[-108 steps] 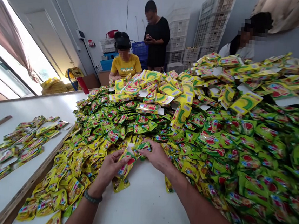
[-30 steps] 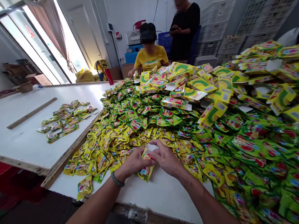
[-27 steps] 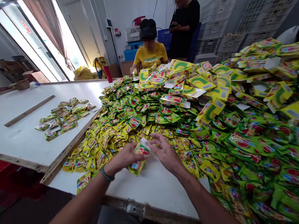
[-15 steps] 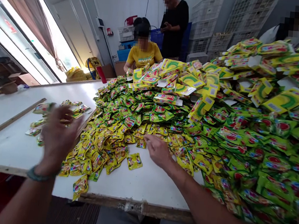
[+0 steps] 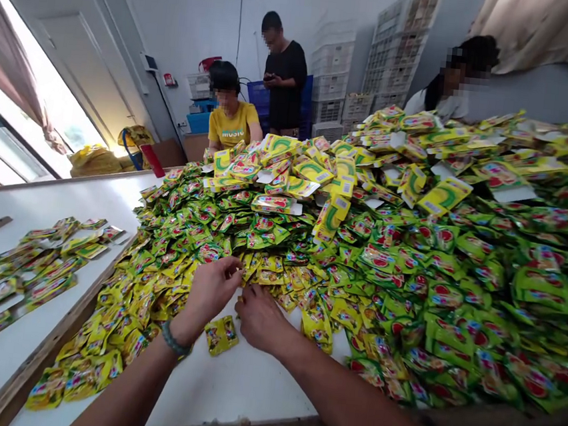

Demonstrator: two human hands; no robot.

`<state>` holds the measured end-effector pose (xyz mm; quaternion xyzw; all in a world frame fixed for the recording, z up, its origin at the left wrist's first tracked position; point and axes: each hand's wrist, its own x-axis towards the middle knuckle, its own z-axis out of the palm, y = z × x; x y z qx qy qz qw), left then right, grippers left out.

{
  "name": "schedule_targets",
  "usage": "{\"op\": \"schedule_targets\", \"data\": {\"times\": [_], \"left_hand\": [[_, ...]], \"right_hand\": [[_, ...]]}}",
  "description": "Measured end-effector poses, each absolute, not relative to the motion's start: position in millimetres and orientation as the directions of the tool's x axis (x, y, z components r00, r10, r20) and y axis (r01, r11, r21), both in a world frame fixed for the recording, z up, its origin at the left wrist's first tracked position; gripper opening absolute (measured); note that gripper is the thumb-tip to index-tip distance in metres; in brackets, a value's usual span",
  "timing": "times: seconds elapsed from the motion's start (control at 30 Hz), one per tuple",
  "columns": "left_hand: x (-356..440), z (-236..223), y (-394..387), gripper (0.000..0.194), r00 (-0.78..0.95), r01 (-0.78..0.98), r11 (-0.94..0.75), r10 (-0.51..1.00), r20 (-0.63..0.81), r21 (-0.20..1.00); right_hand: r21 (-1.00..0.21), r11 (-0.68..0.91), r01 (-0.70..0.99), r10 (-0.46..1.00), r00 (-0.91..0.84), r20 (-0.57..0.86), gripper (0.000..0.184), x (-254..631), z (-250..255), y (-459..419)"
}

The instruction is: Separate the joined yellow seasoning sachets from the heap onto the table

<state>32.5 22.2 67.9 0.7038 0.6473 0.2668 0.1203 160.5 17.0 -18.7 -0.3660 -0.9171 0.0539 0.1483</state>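
Observation:
My left hand (image 5: 210, 294), with a dark band on its wrist, is closed in a pinch at the edge of the yellow packets (image 5: 278, 271). Close beside it, my right hand (image 5: 262, 319) has its fingers curled, palm down. What either hand holds is hidden by the fingers. One yellow packet (image 5: 220, 335) lies apart on the white table (image 5: 233, 396), just below and between the hands. Behind them rises a heap of green packets (image 5: 266, 233) with watermelon pictures, topped by yellow cartons (image 5: 293, 167).
A wooden strip (image 5: 58, 338) divides the table on the left. Beyond it lie several packed, flat-looking packages (image 5: 53, 258). Across the heap sit a person in a yellow shirt (image 5: 235, 124) and another in white (image 5: 440, 104). A person in black (image 5: 287, 73) stands near stacked crates (image 5: 332, 70).
My left hand has come from the left side of the table, beyond the strip, to beside my right hand. The view has swung rightward. My right hand remains by the yellow packets.

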Motion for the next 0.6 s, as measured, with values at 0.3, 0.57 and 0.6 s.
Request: {"op": "schedule_targets", "data": {"times": [0.3, 0.57, 0.6], "left_hand": [[55.4, 63.1, 78.8, 0.013, 0.35, 0.93, -0.353, 0.767, 0.538, -0.102], [14.1, 82.3, 70.0, 0.012, -0.023, 0.827, -0.294, 0.835, 0.55, 0.48], [8.5, 84.1, 64.3, 0.014, -0.089, 0.732, -0.286, 0.859, 0.504, 0.618]], "right_hand": [[-0.366, 0.682, 0.633, 0.728, -0.636, 0.256, 0.036, 169.6, -17.3, 21.8], [-0.599, 0.557, 0.575, 0.824, -0.471, 0.314, 0.01, 178.9, -9.1, 34.5], [-0.686, 0.506, 0.523, 0.856, -0.401, 0.325, 0.008, 181.0, -6.0, 37.0]]}}
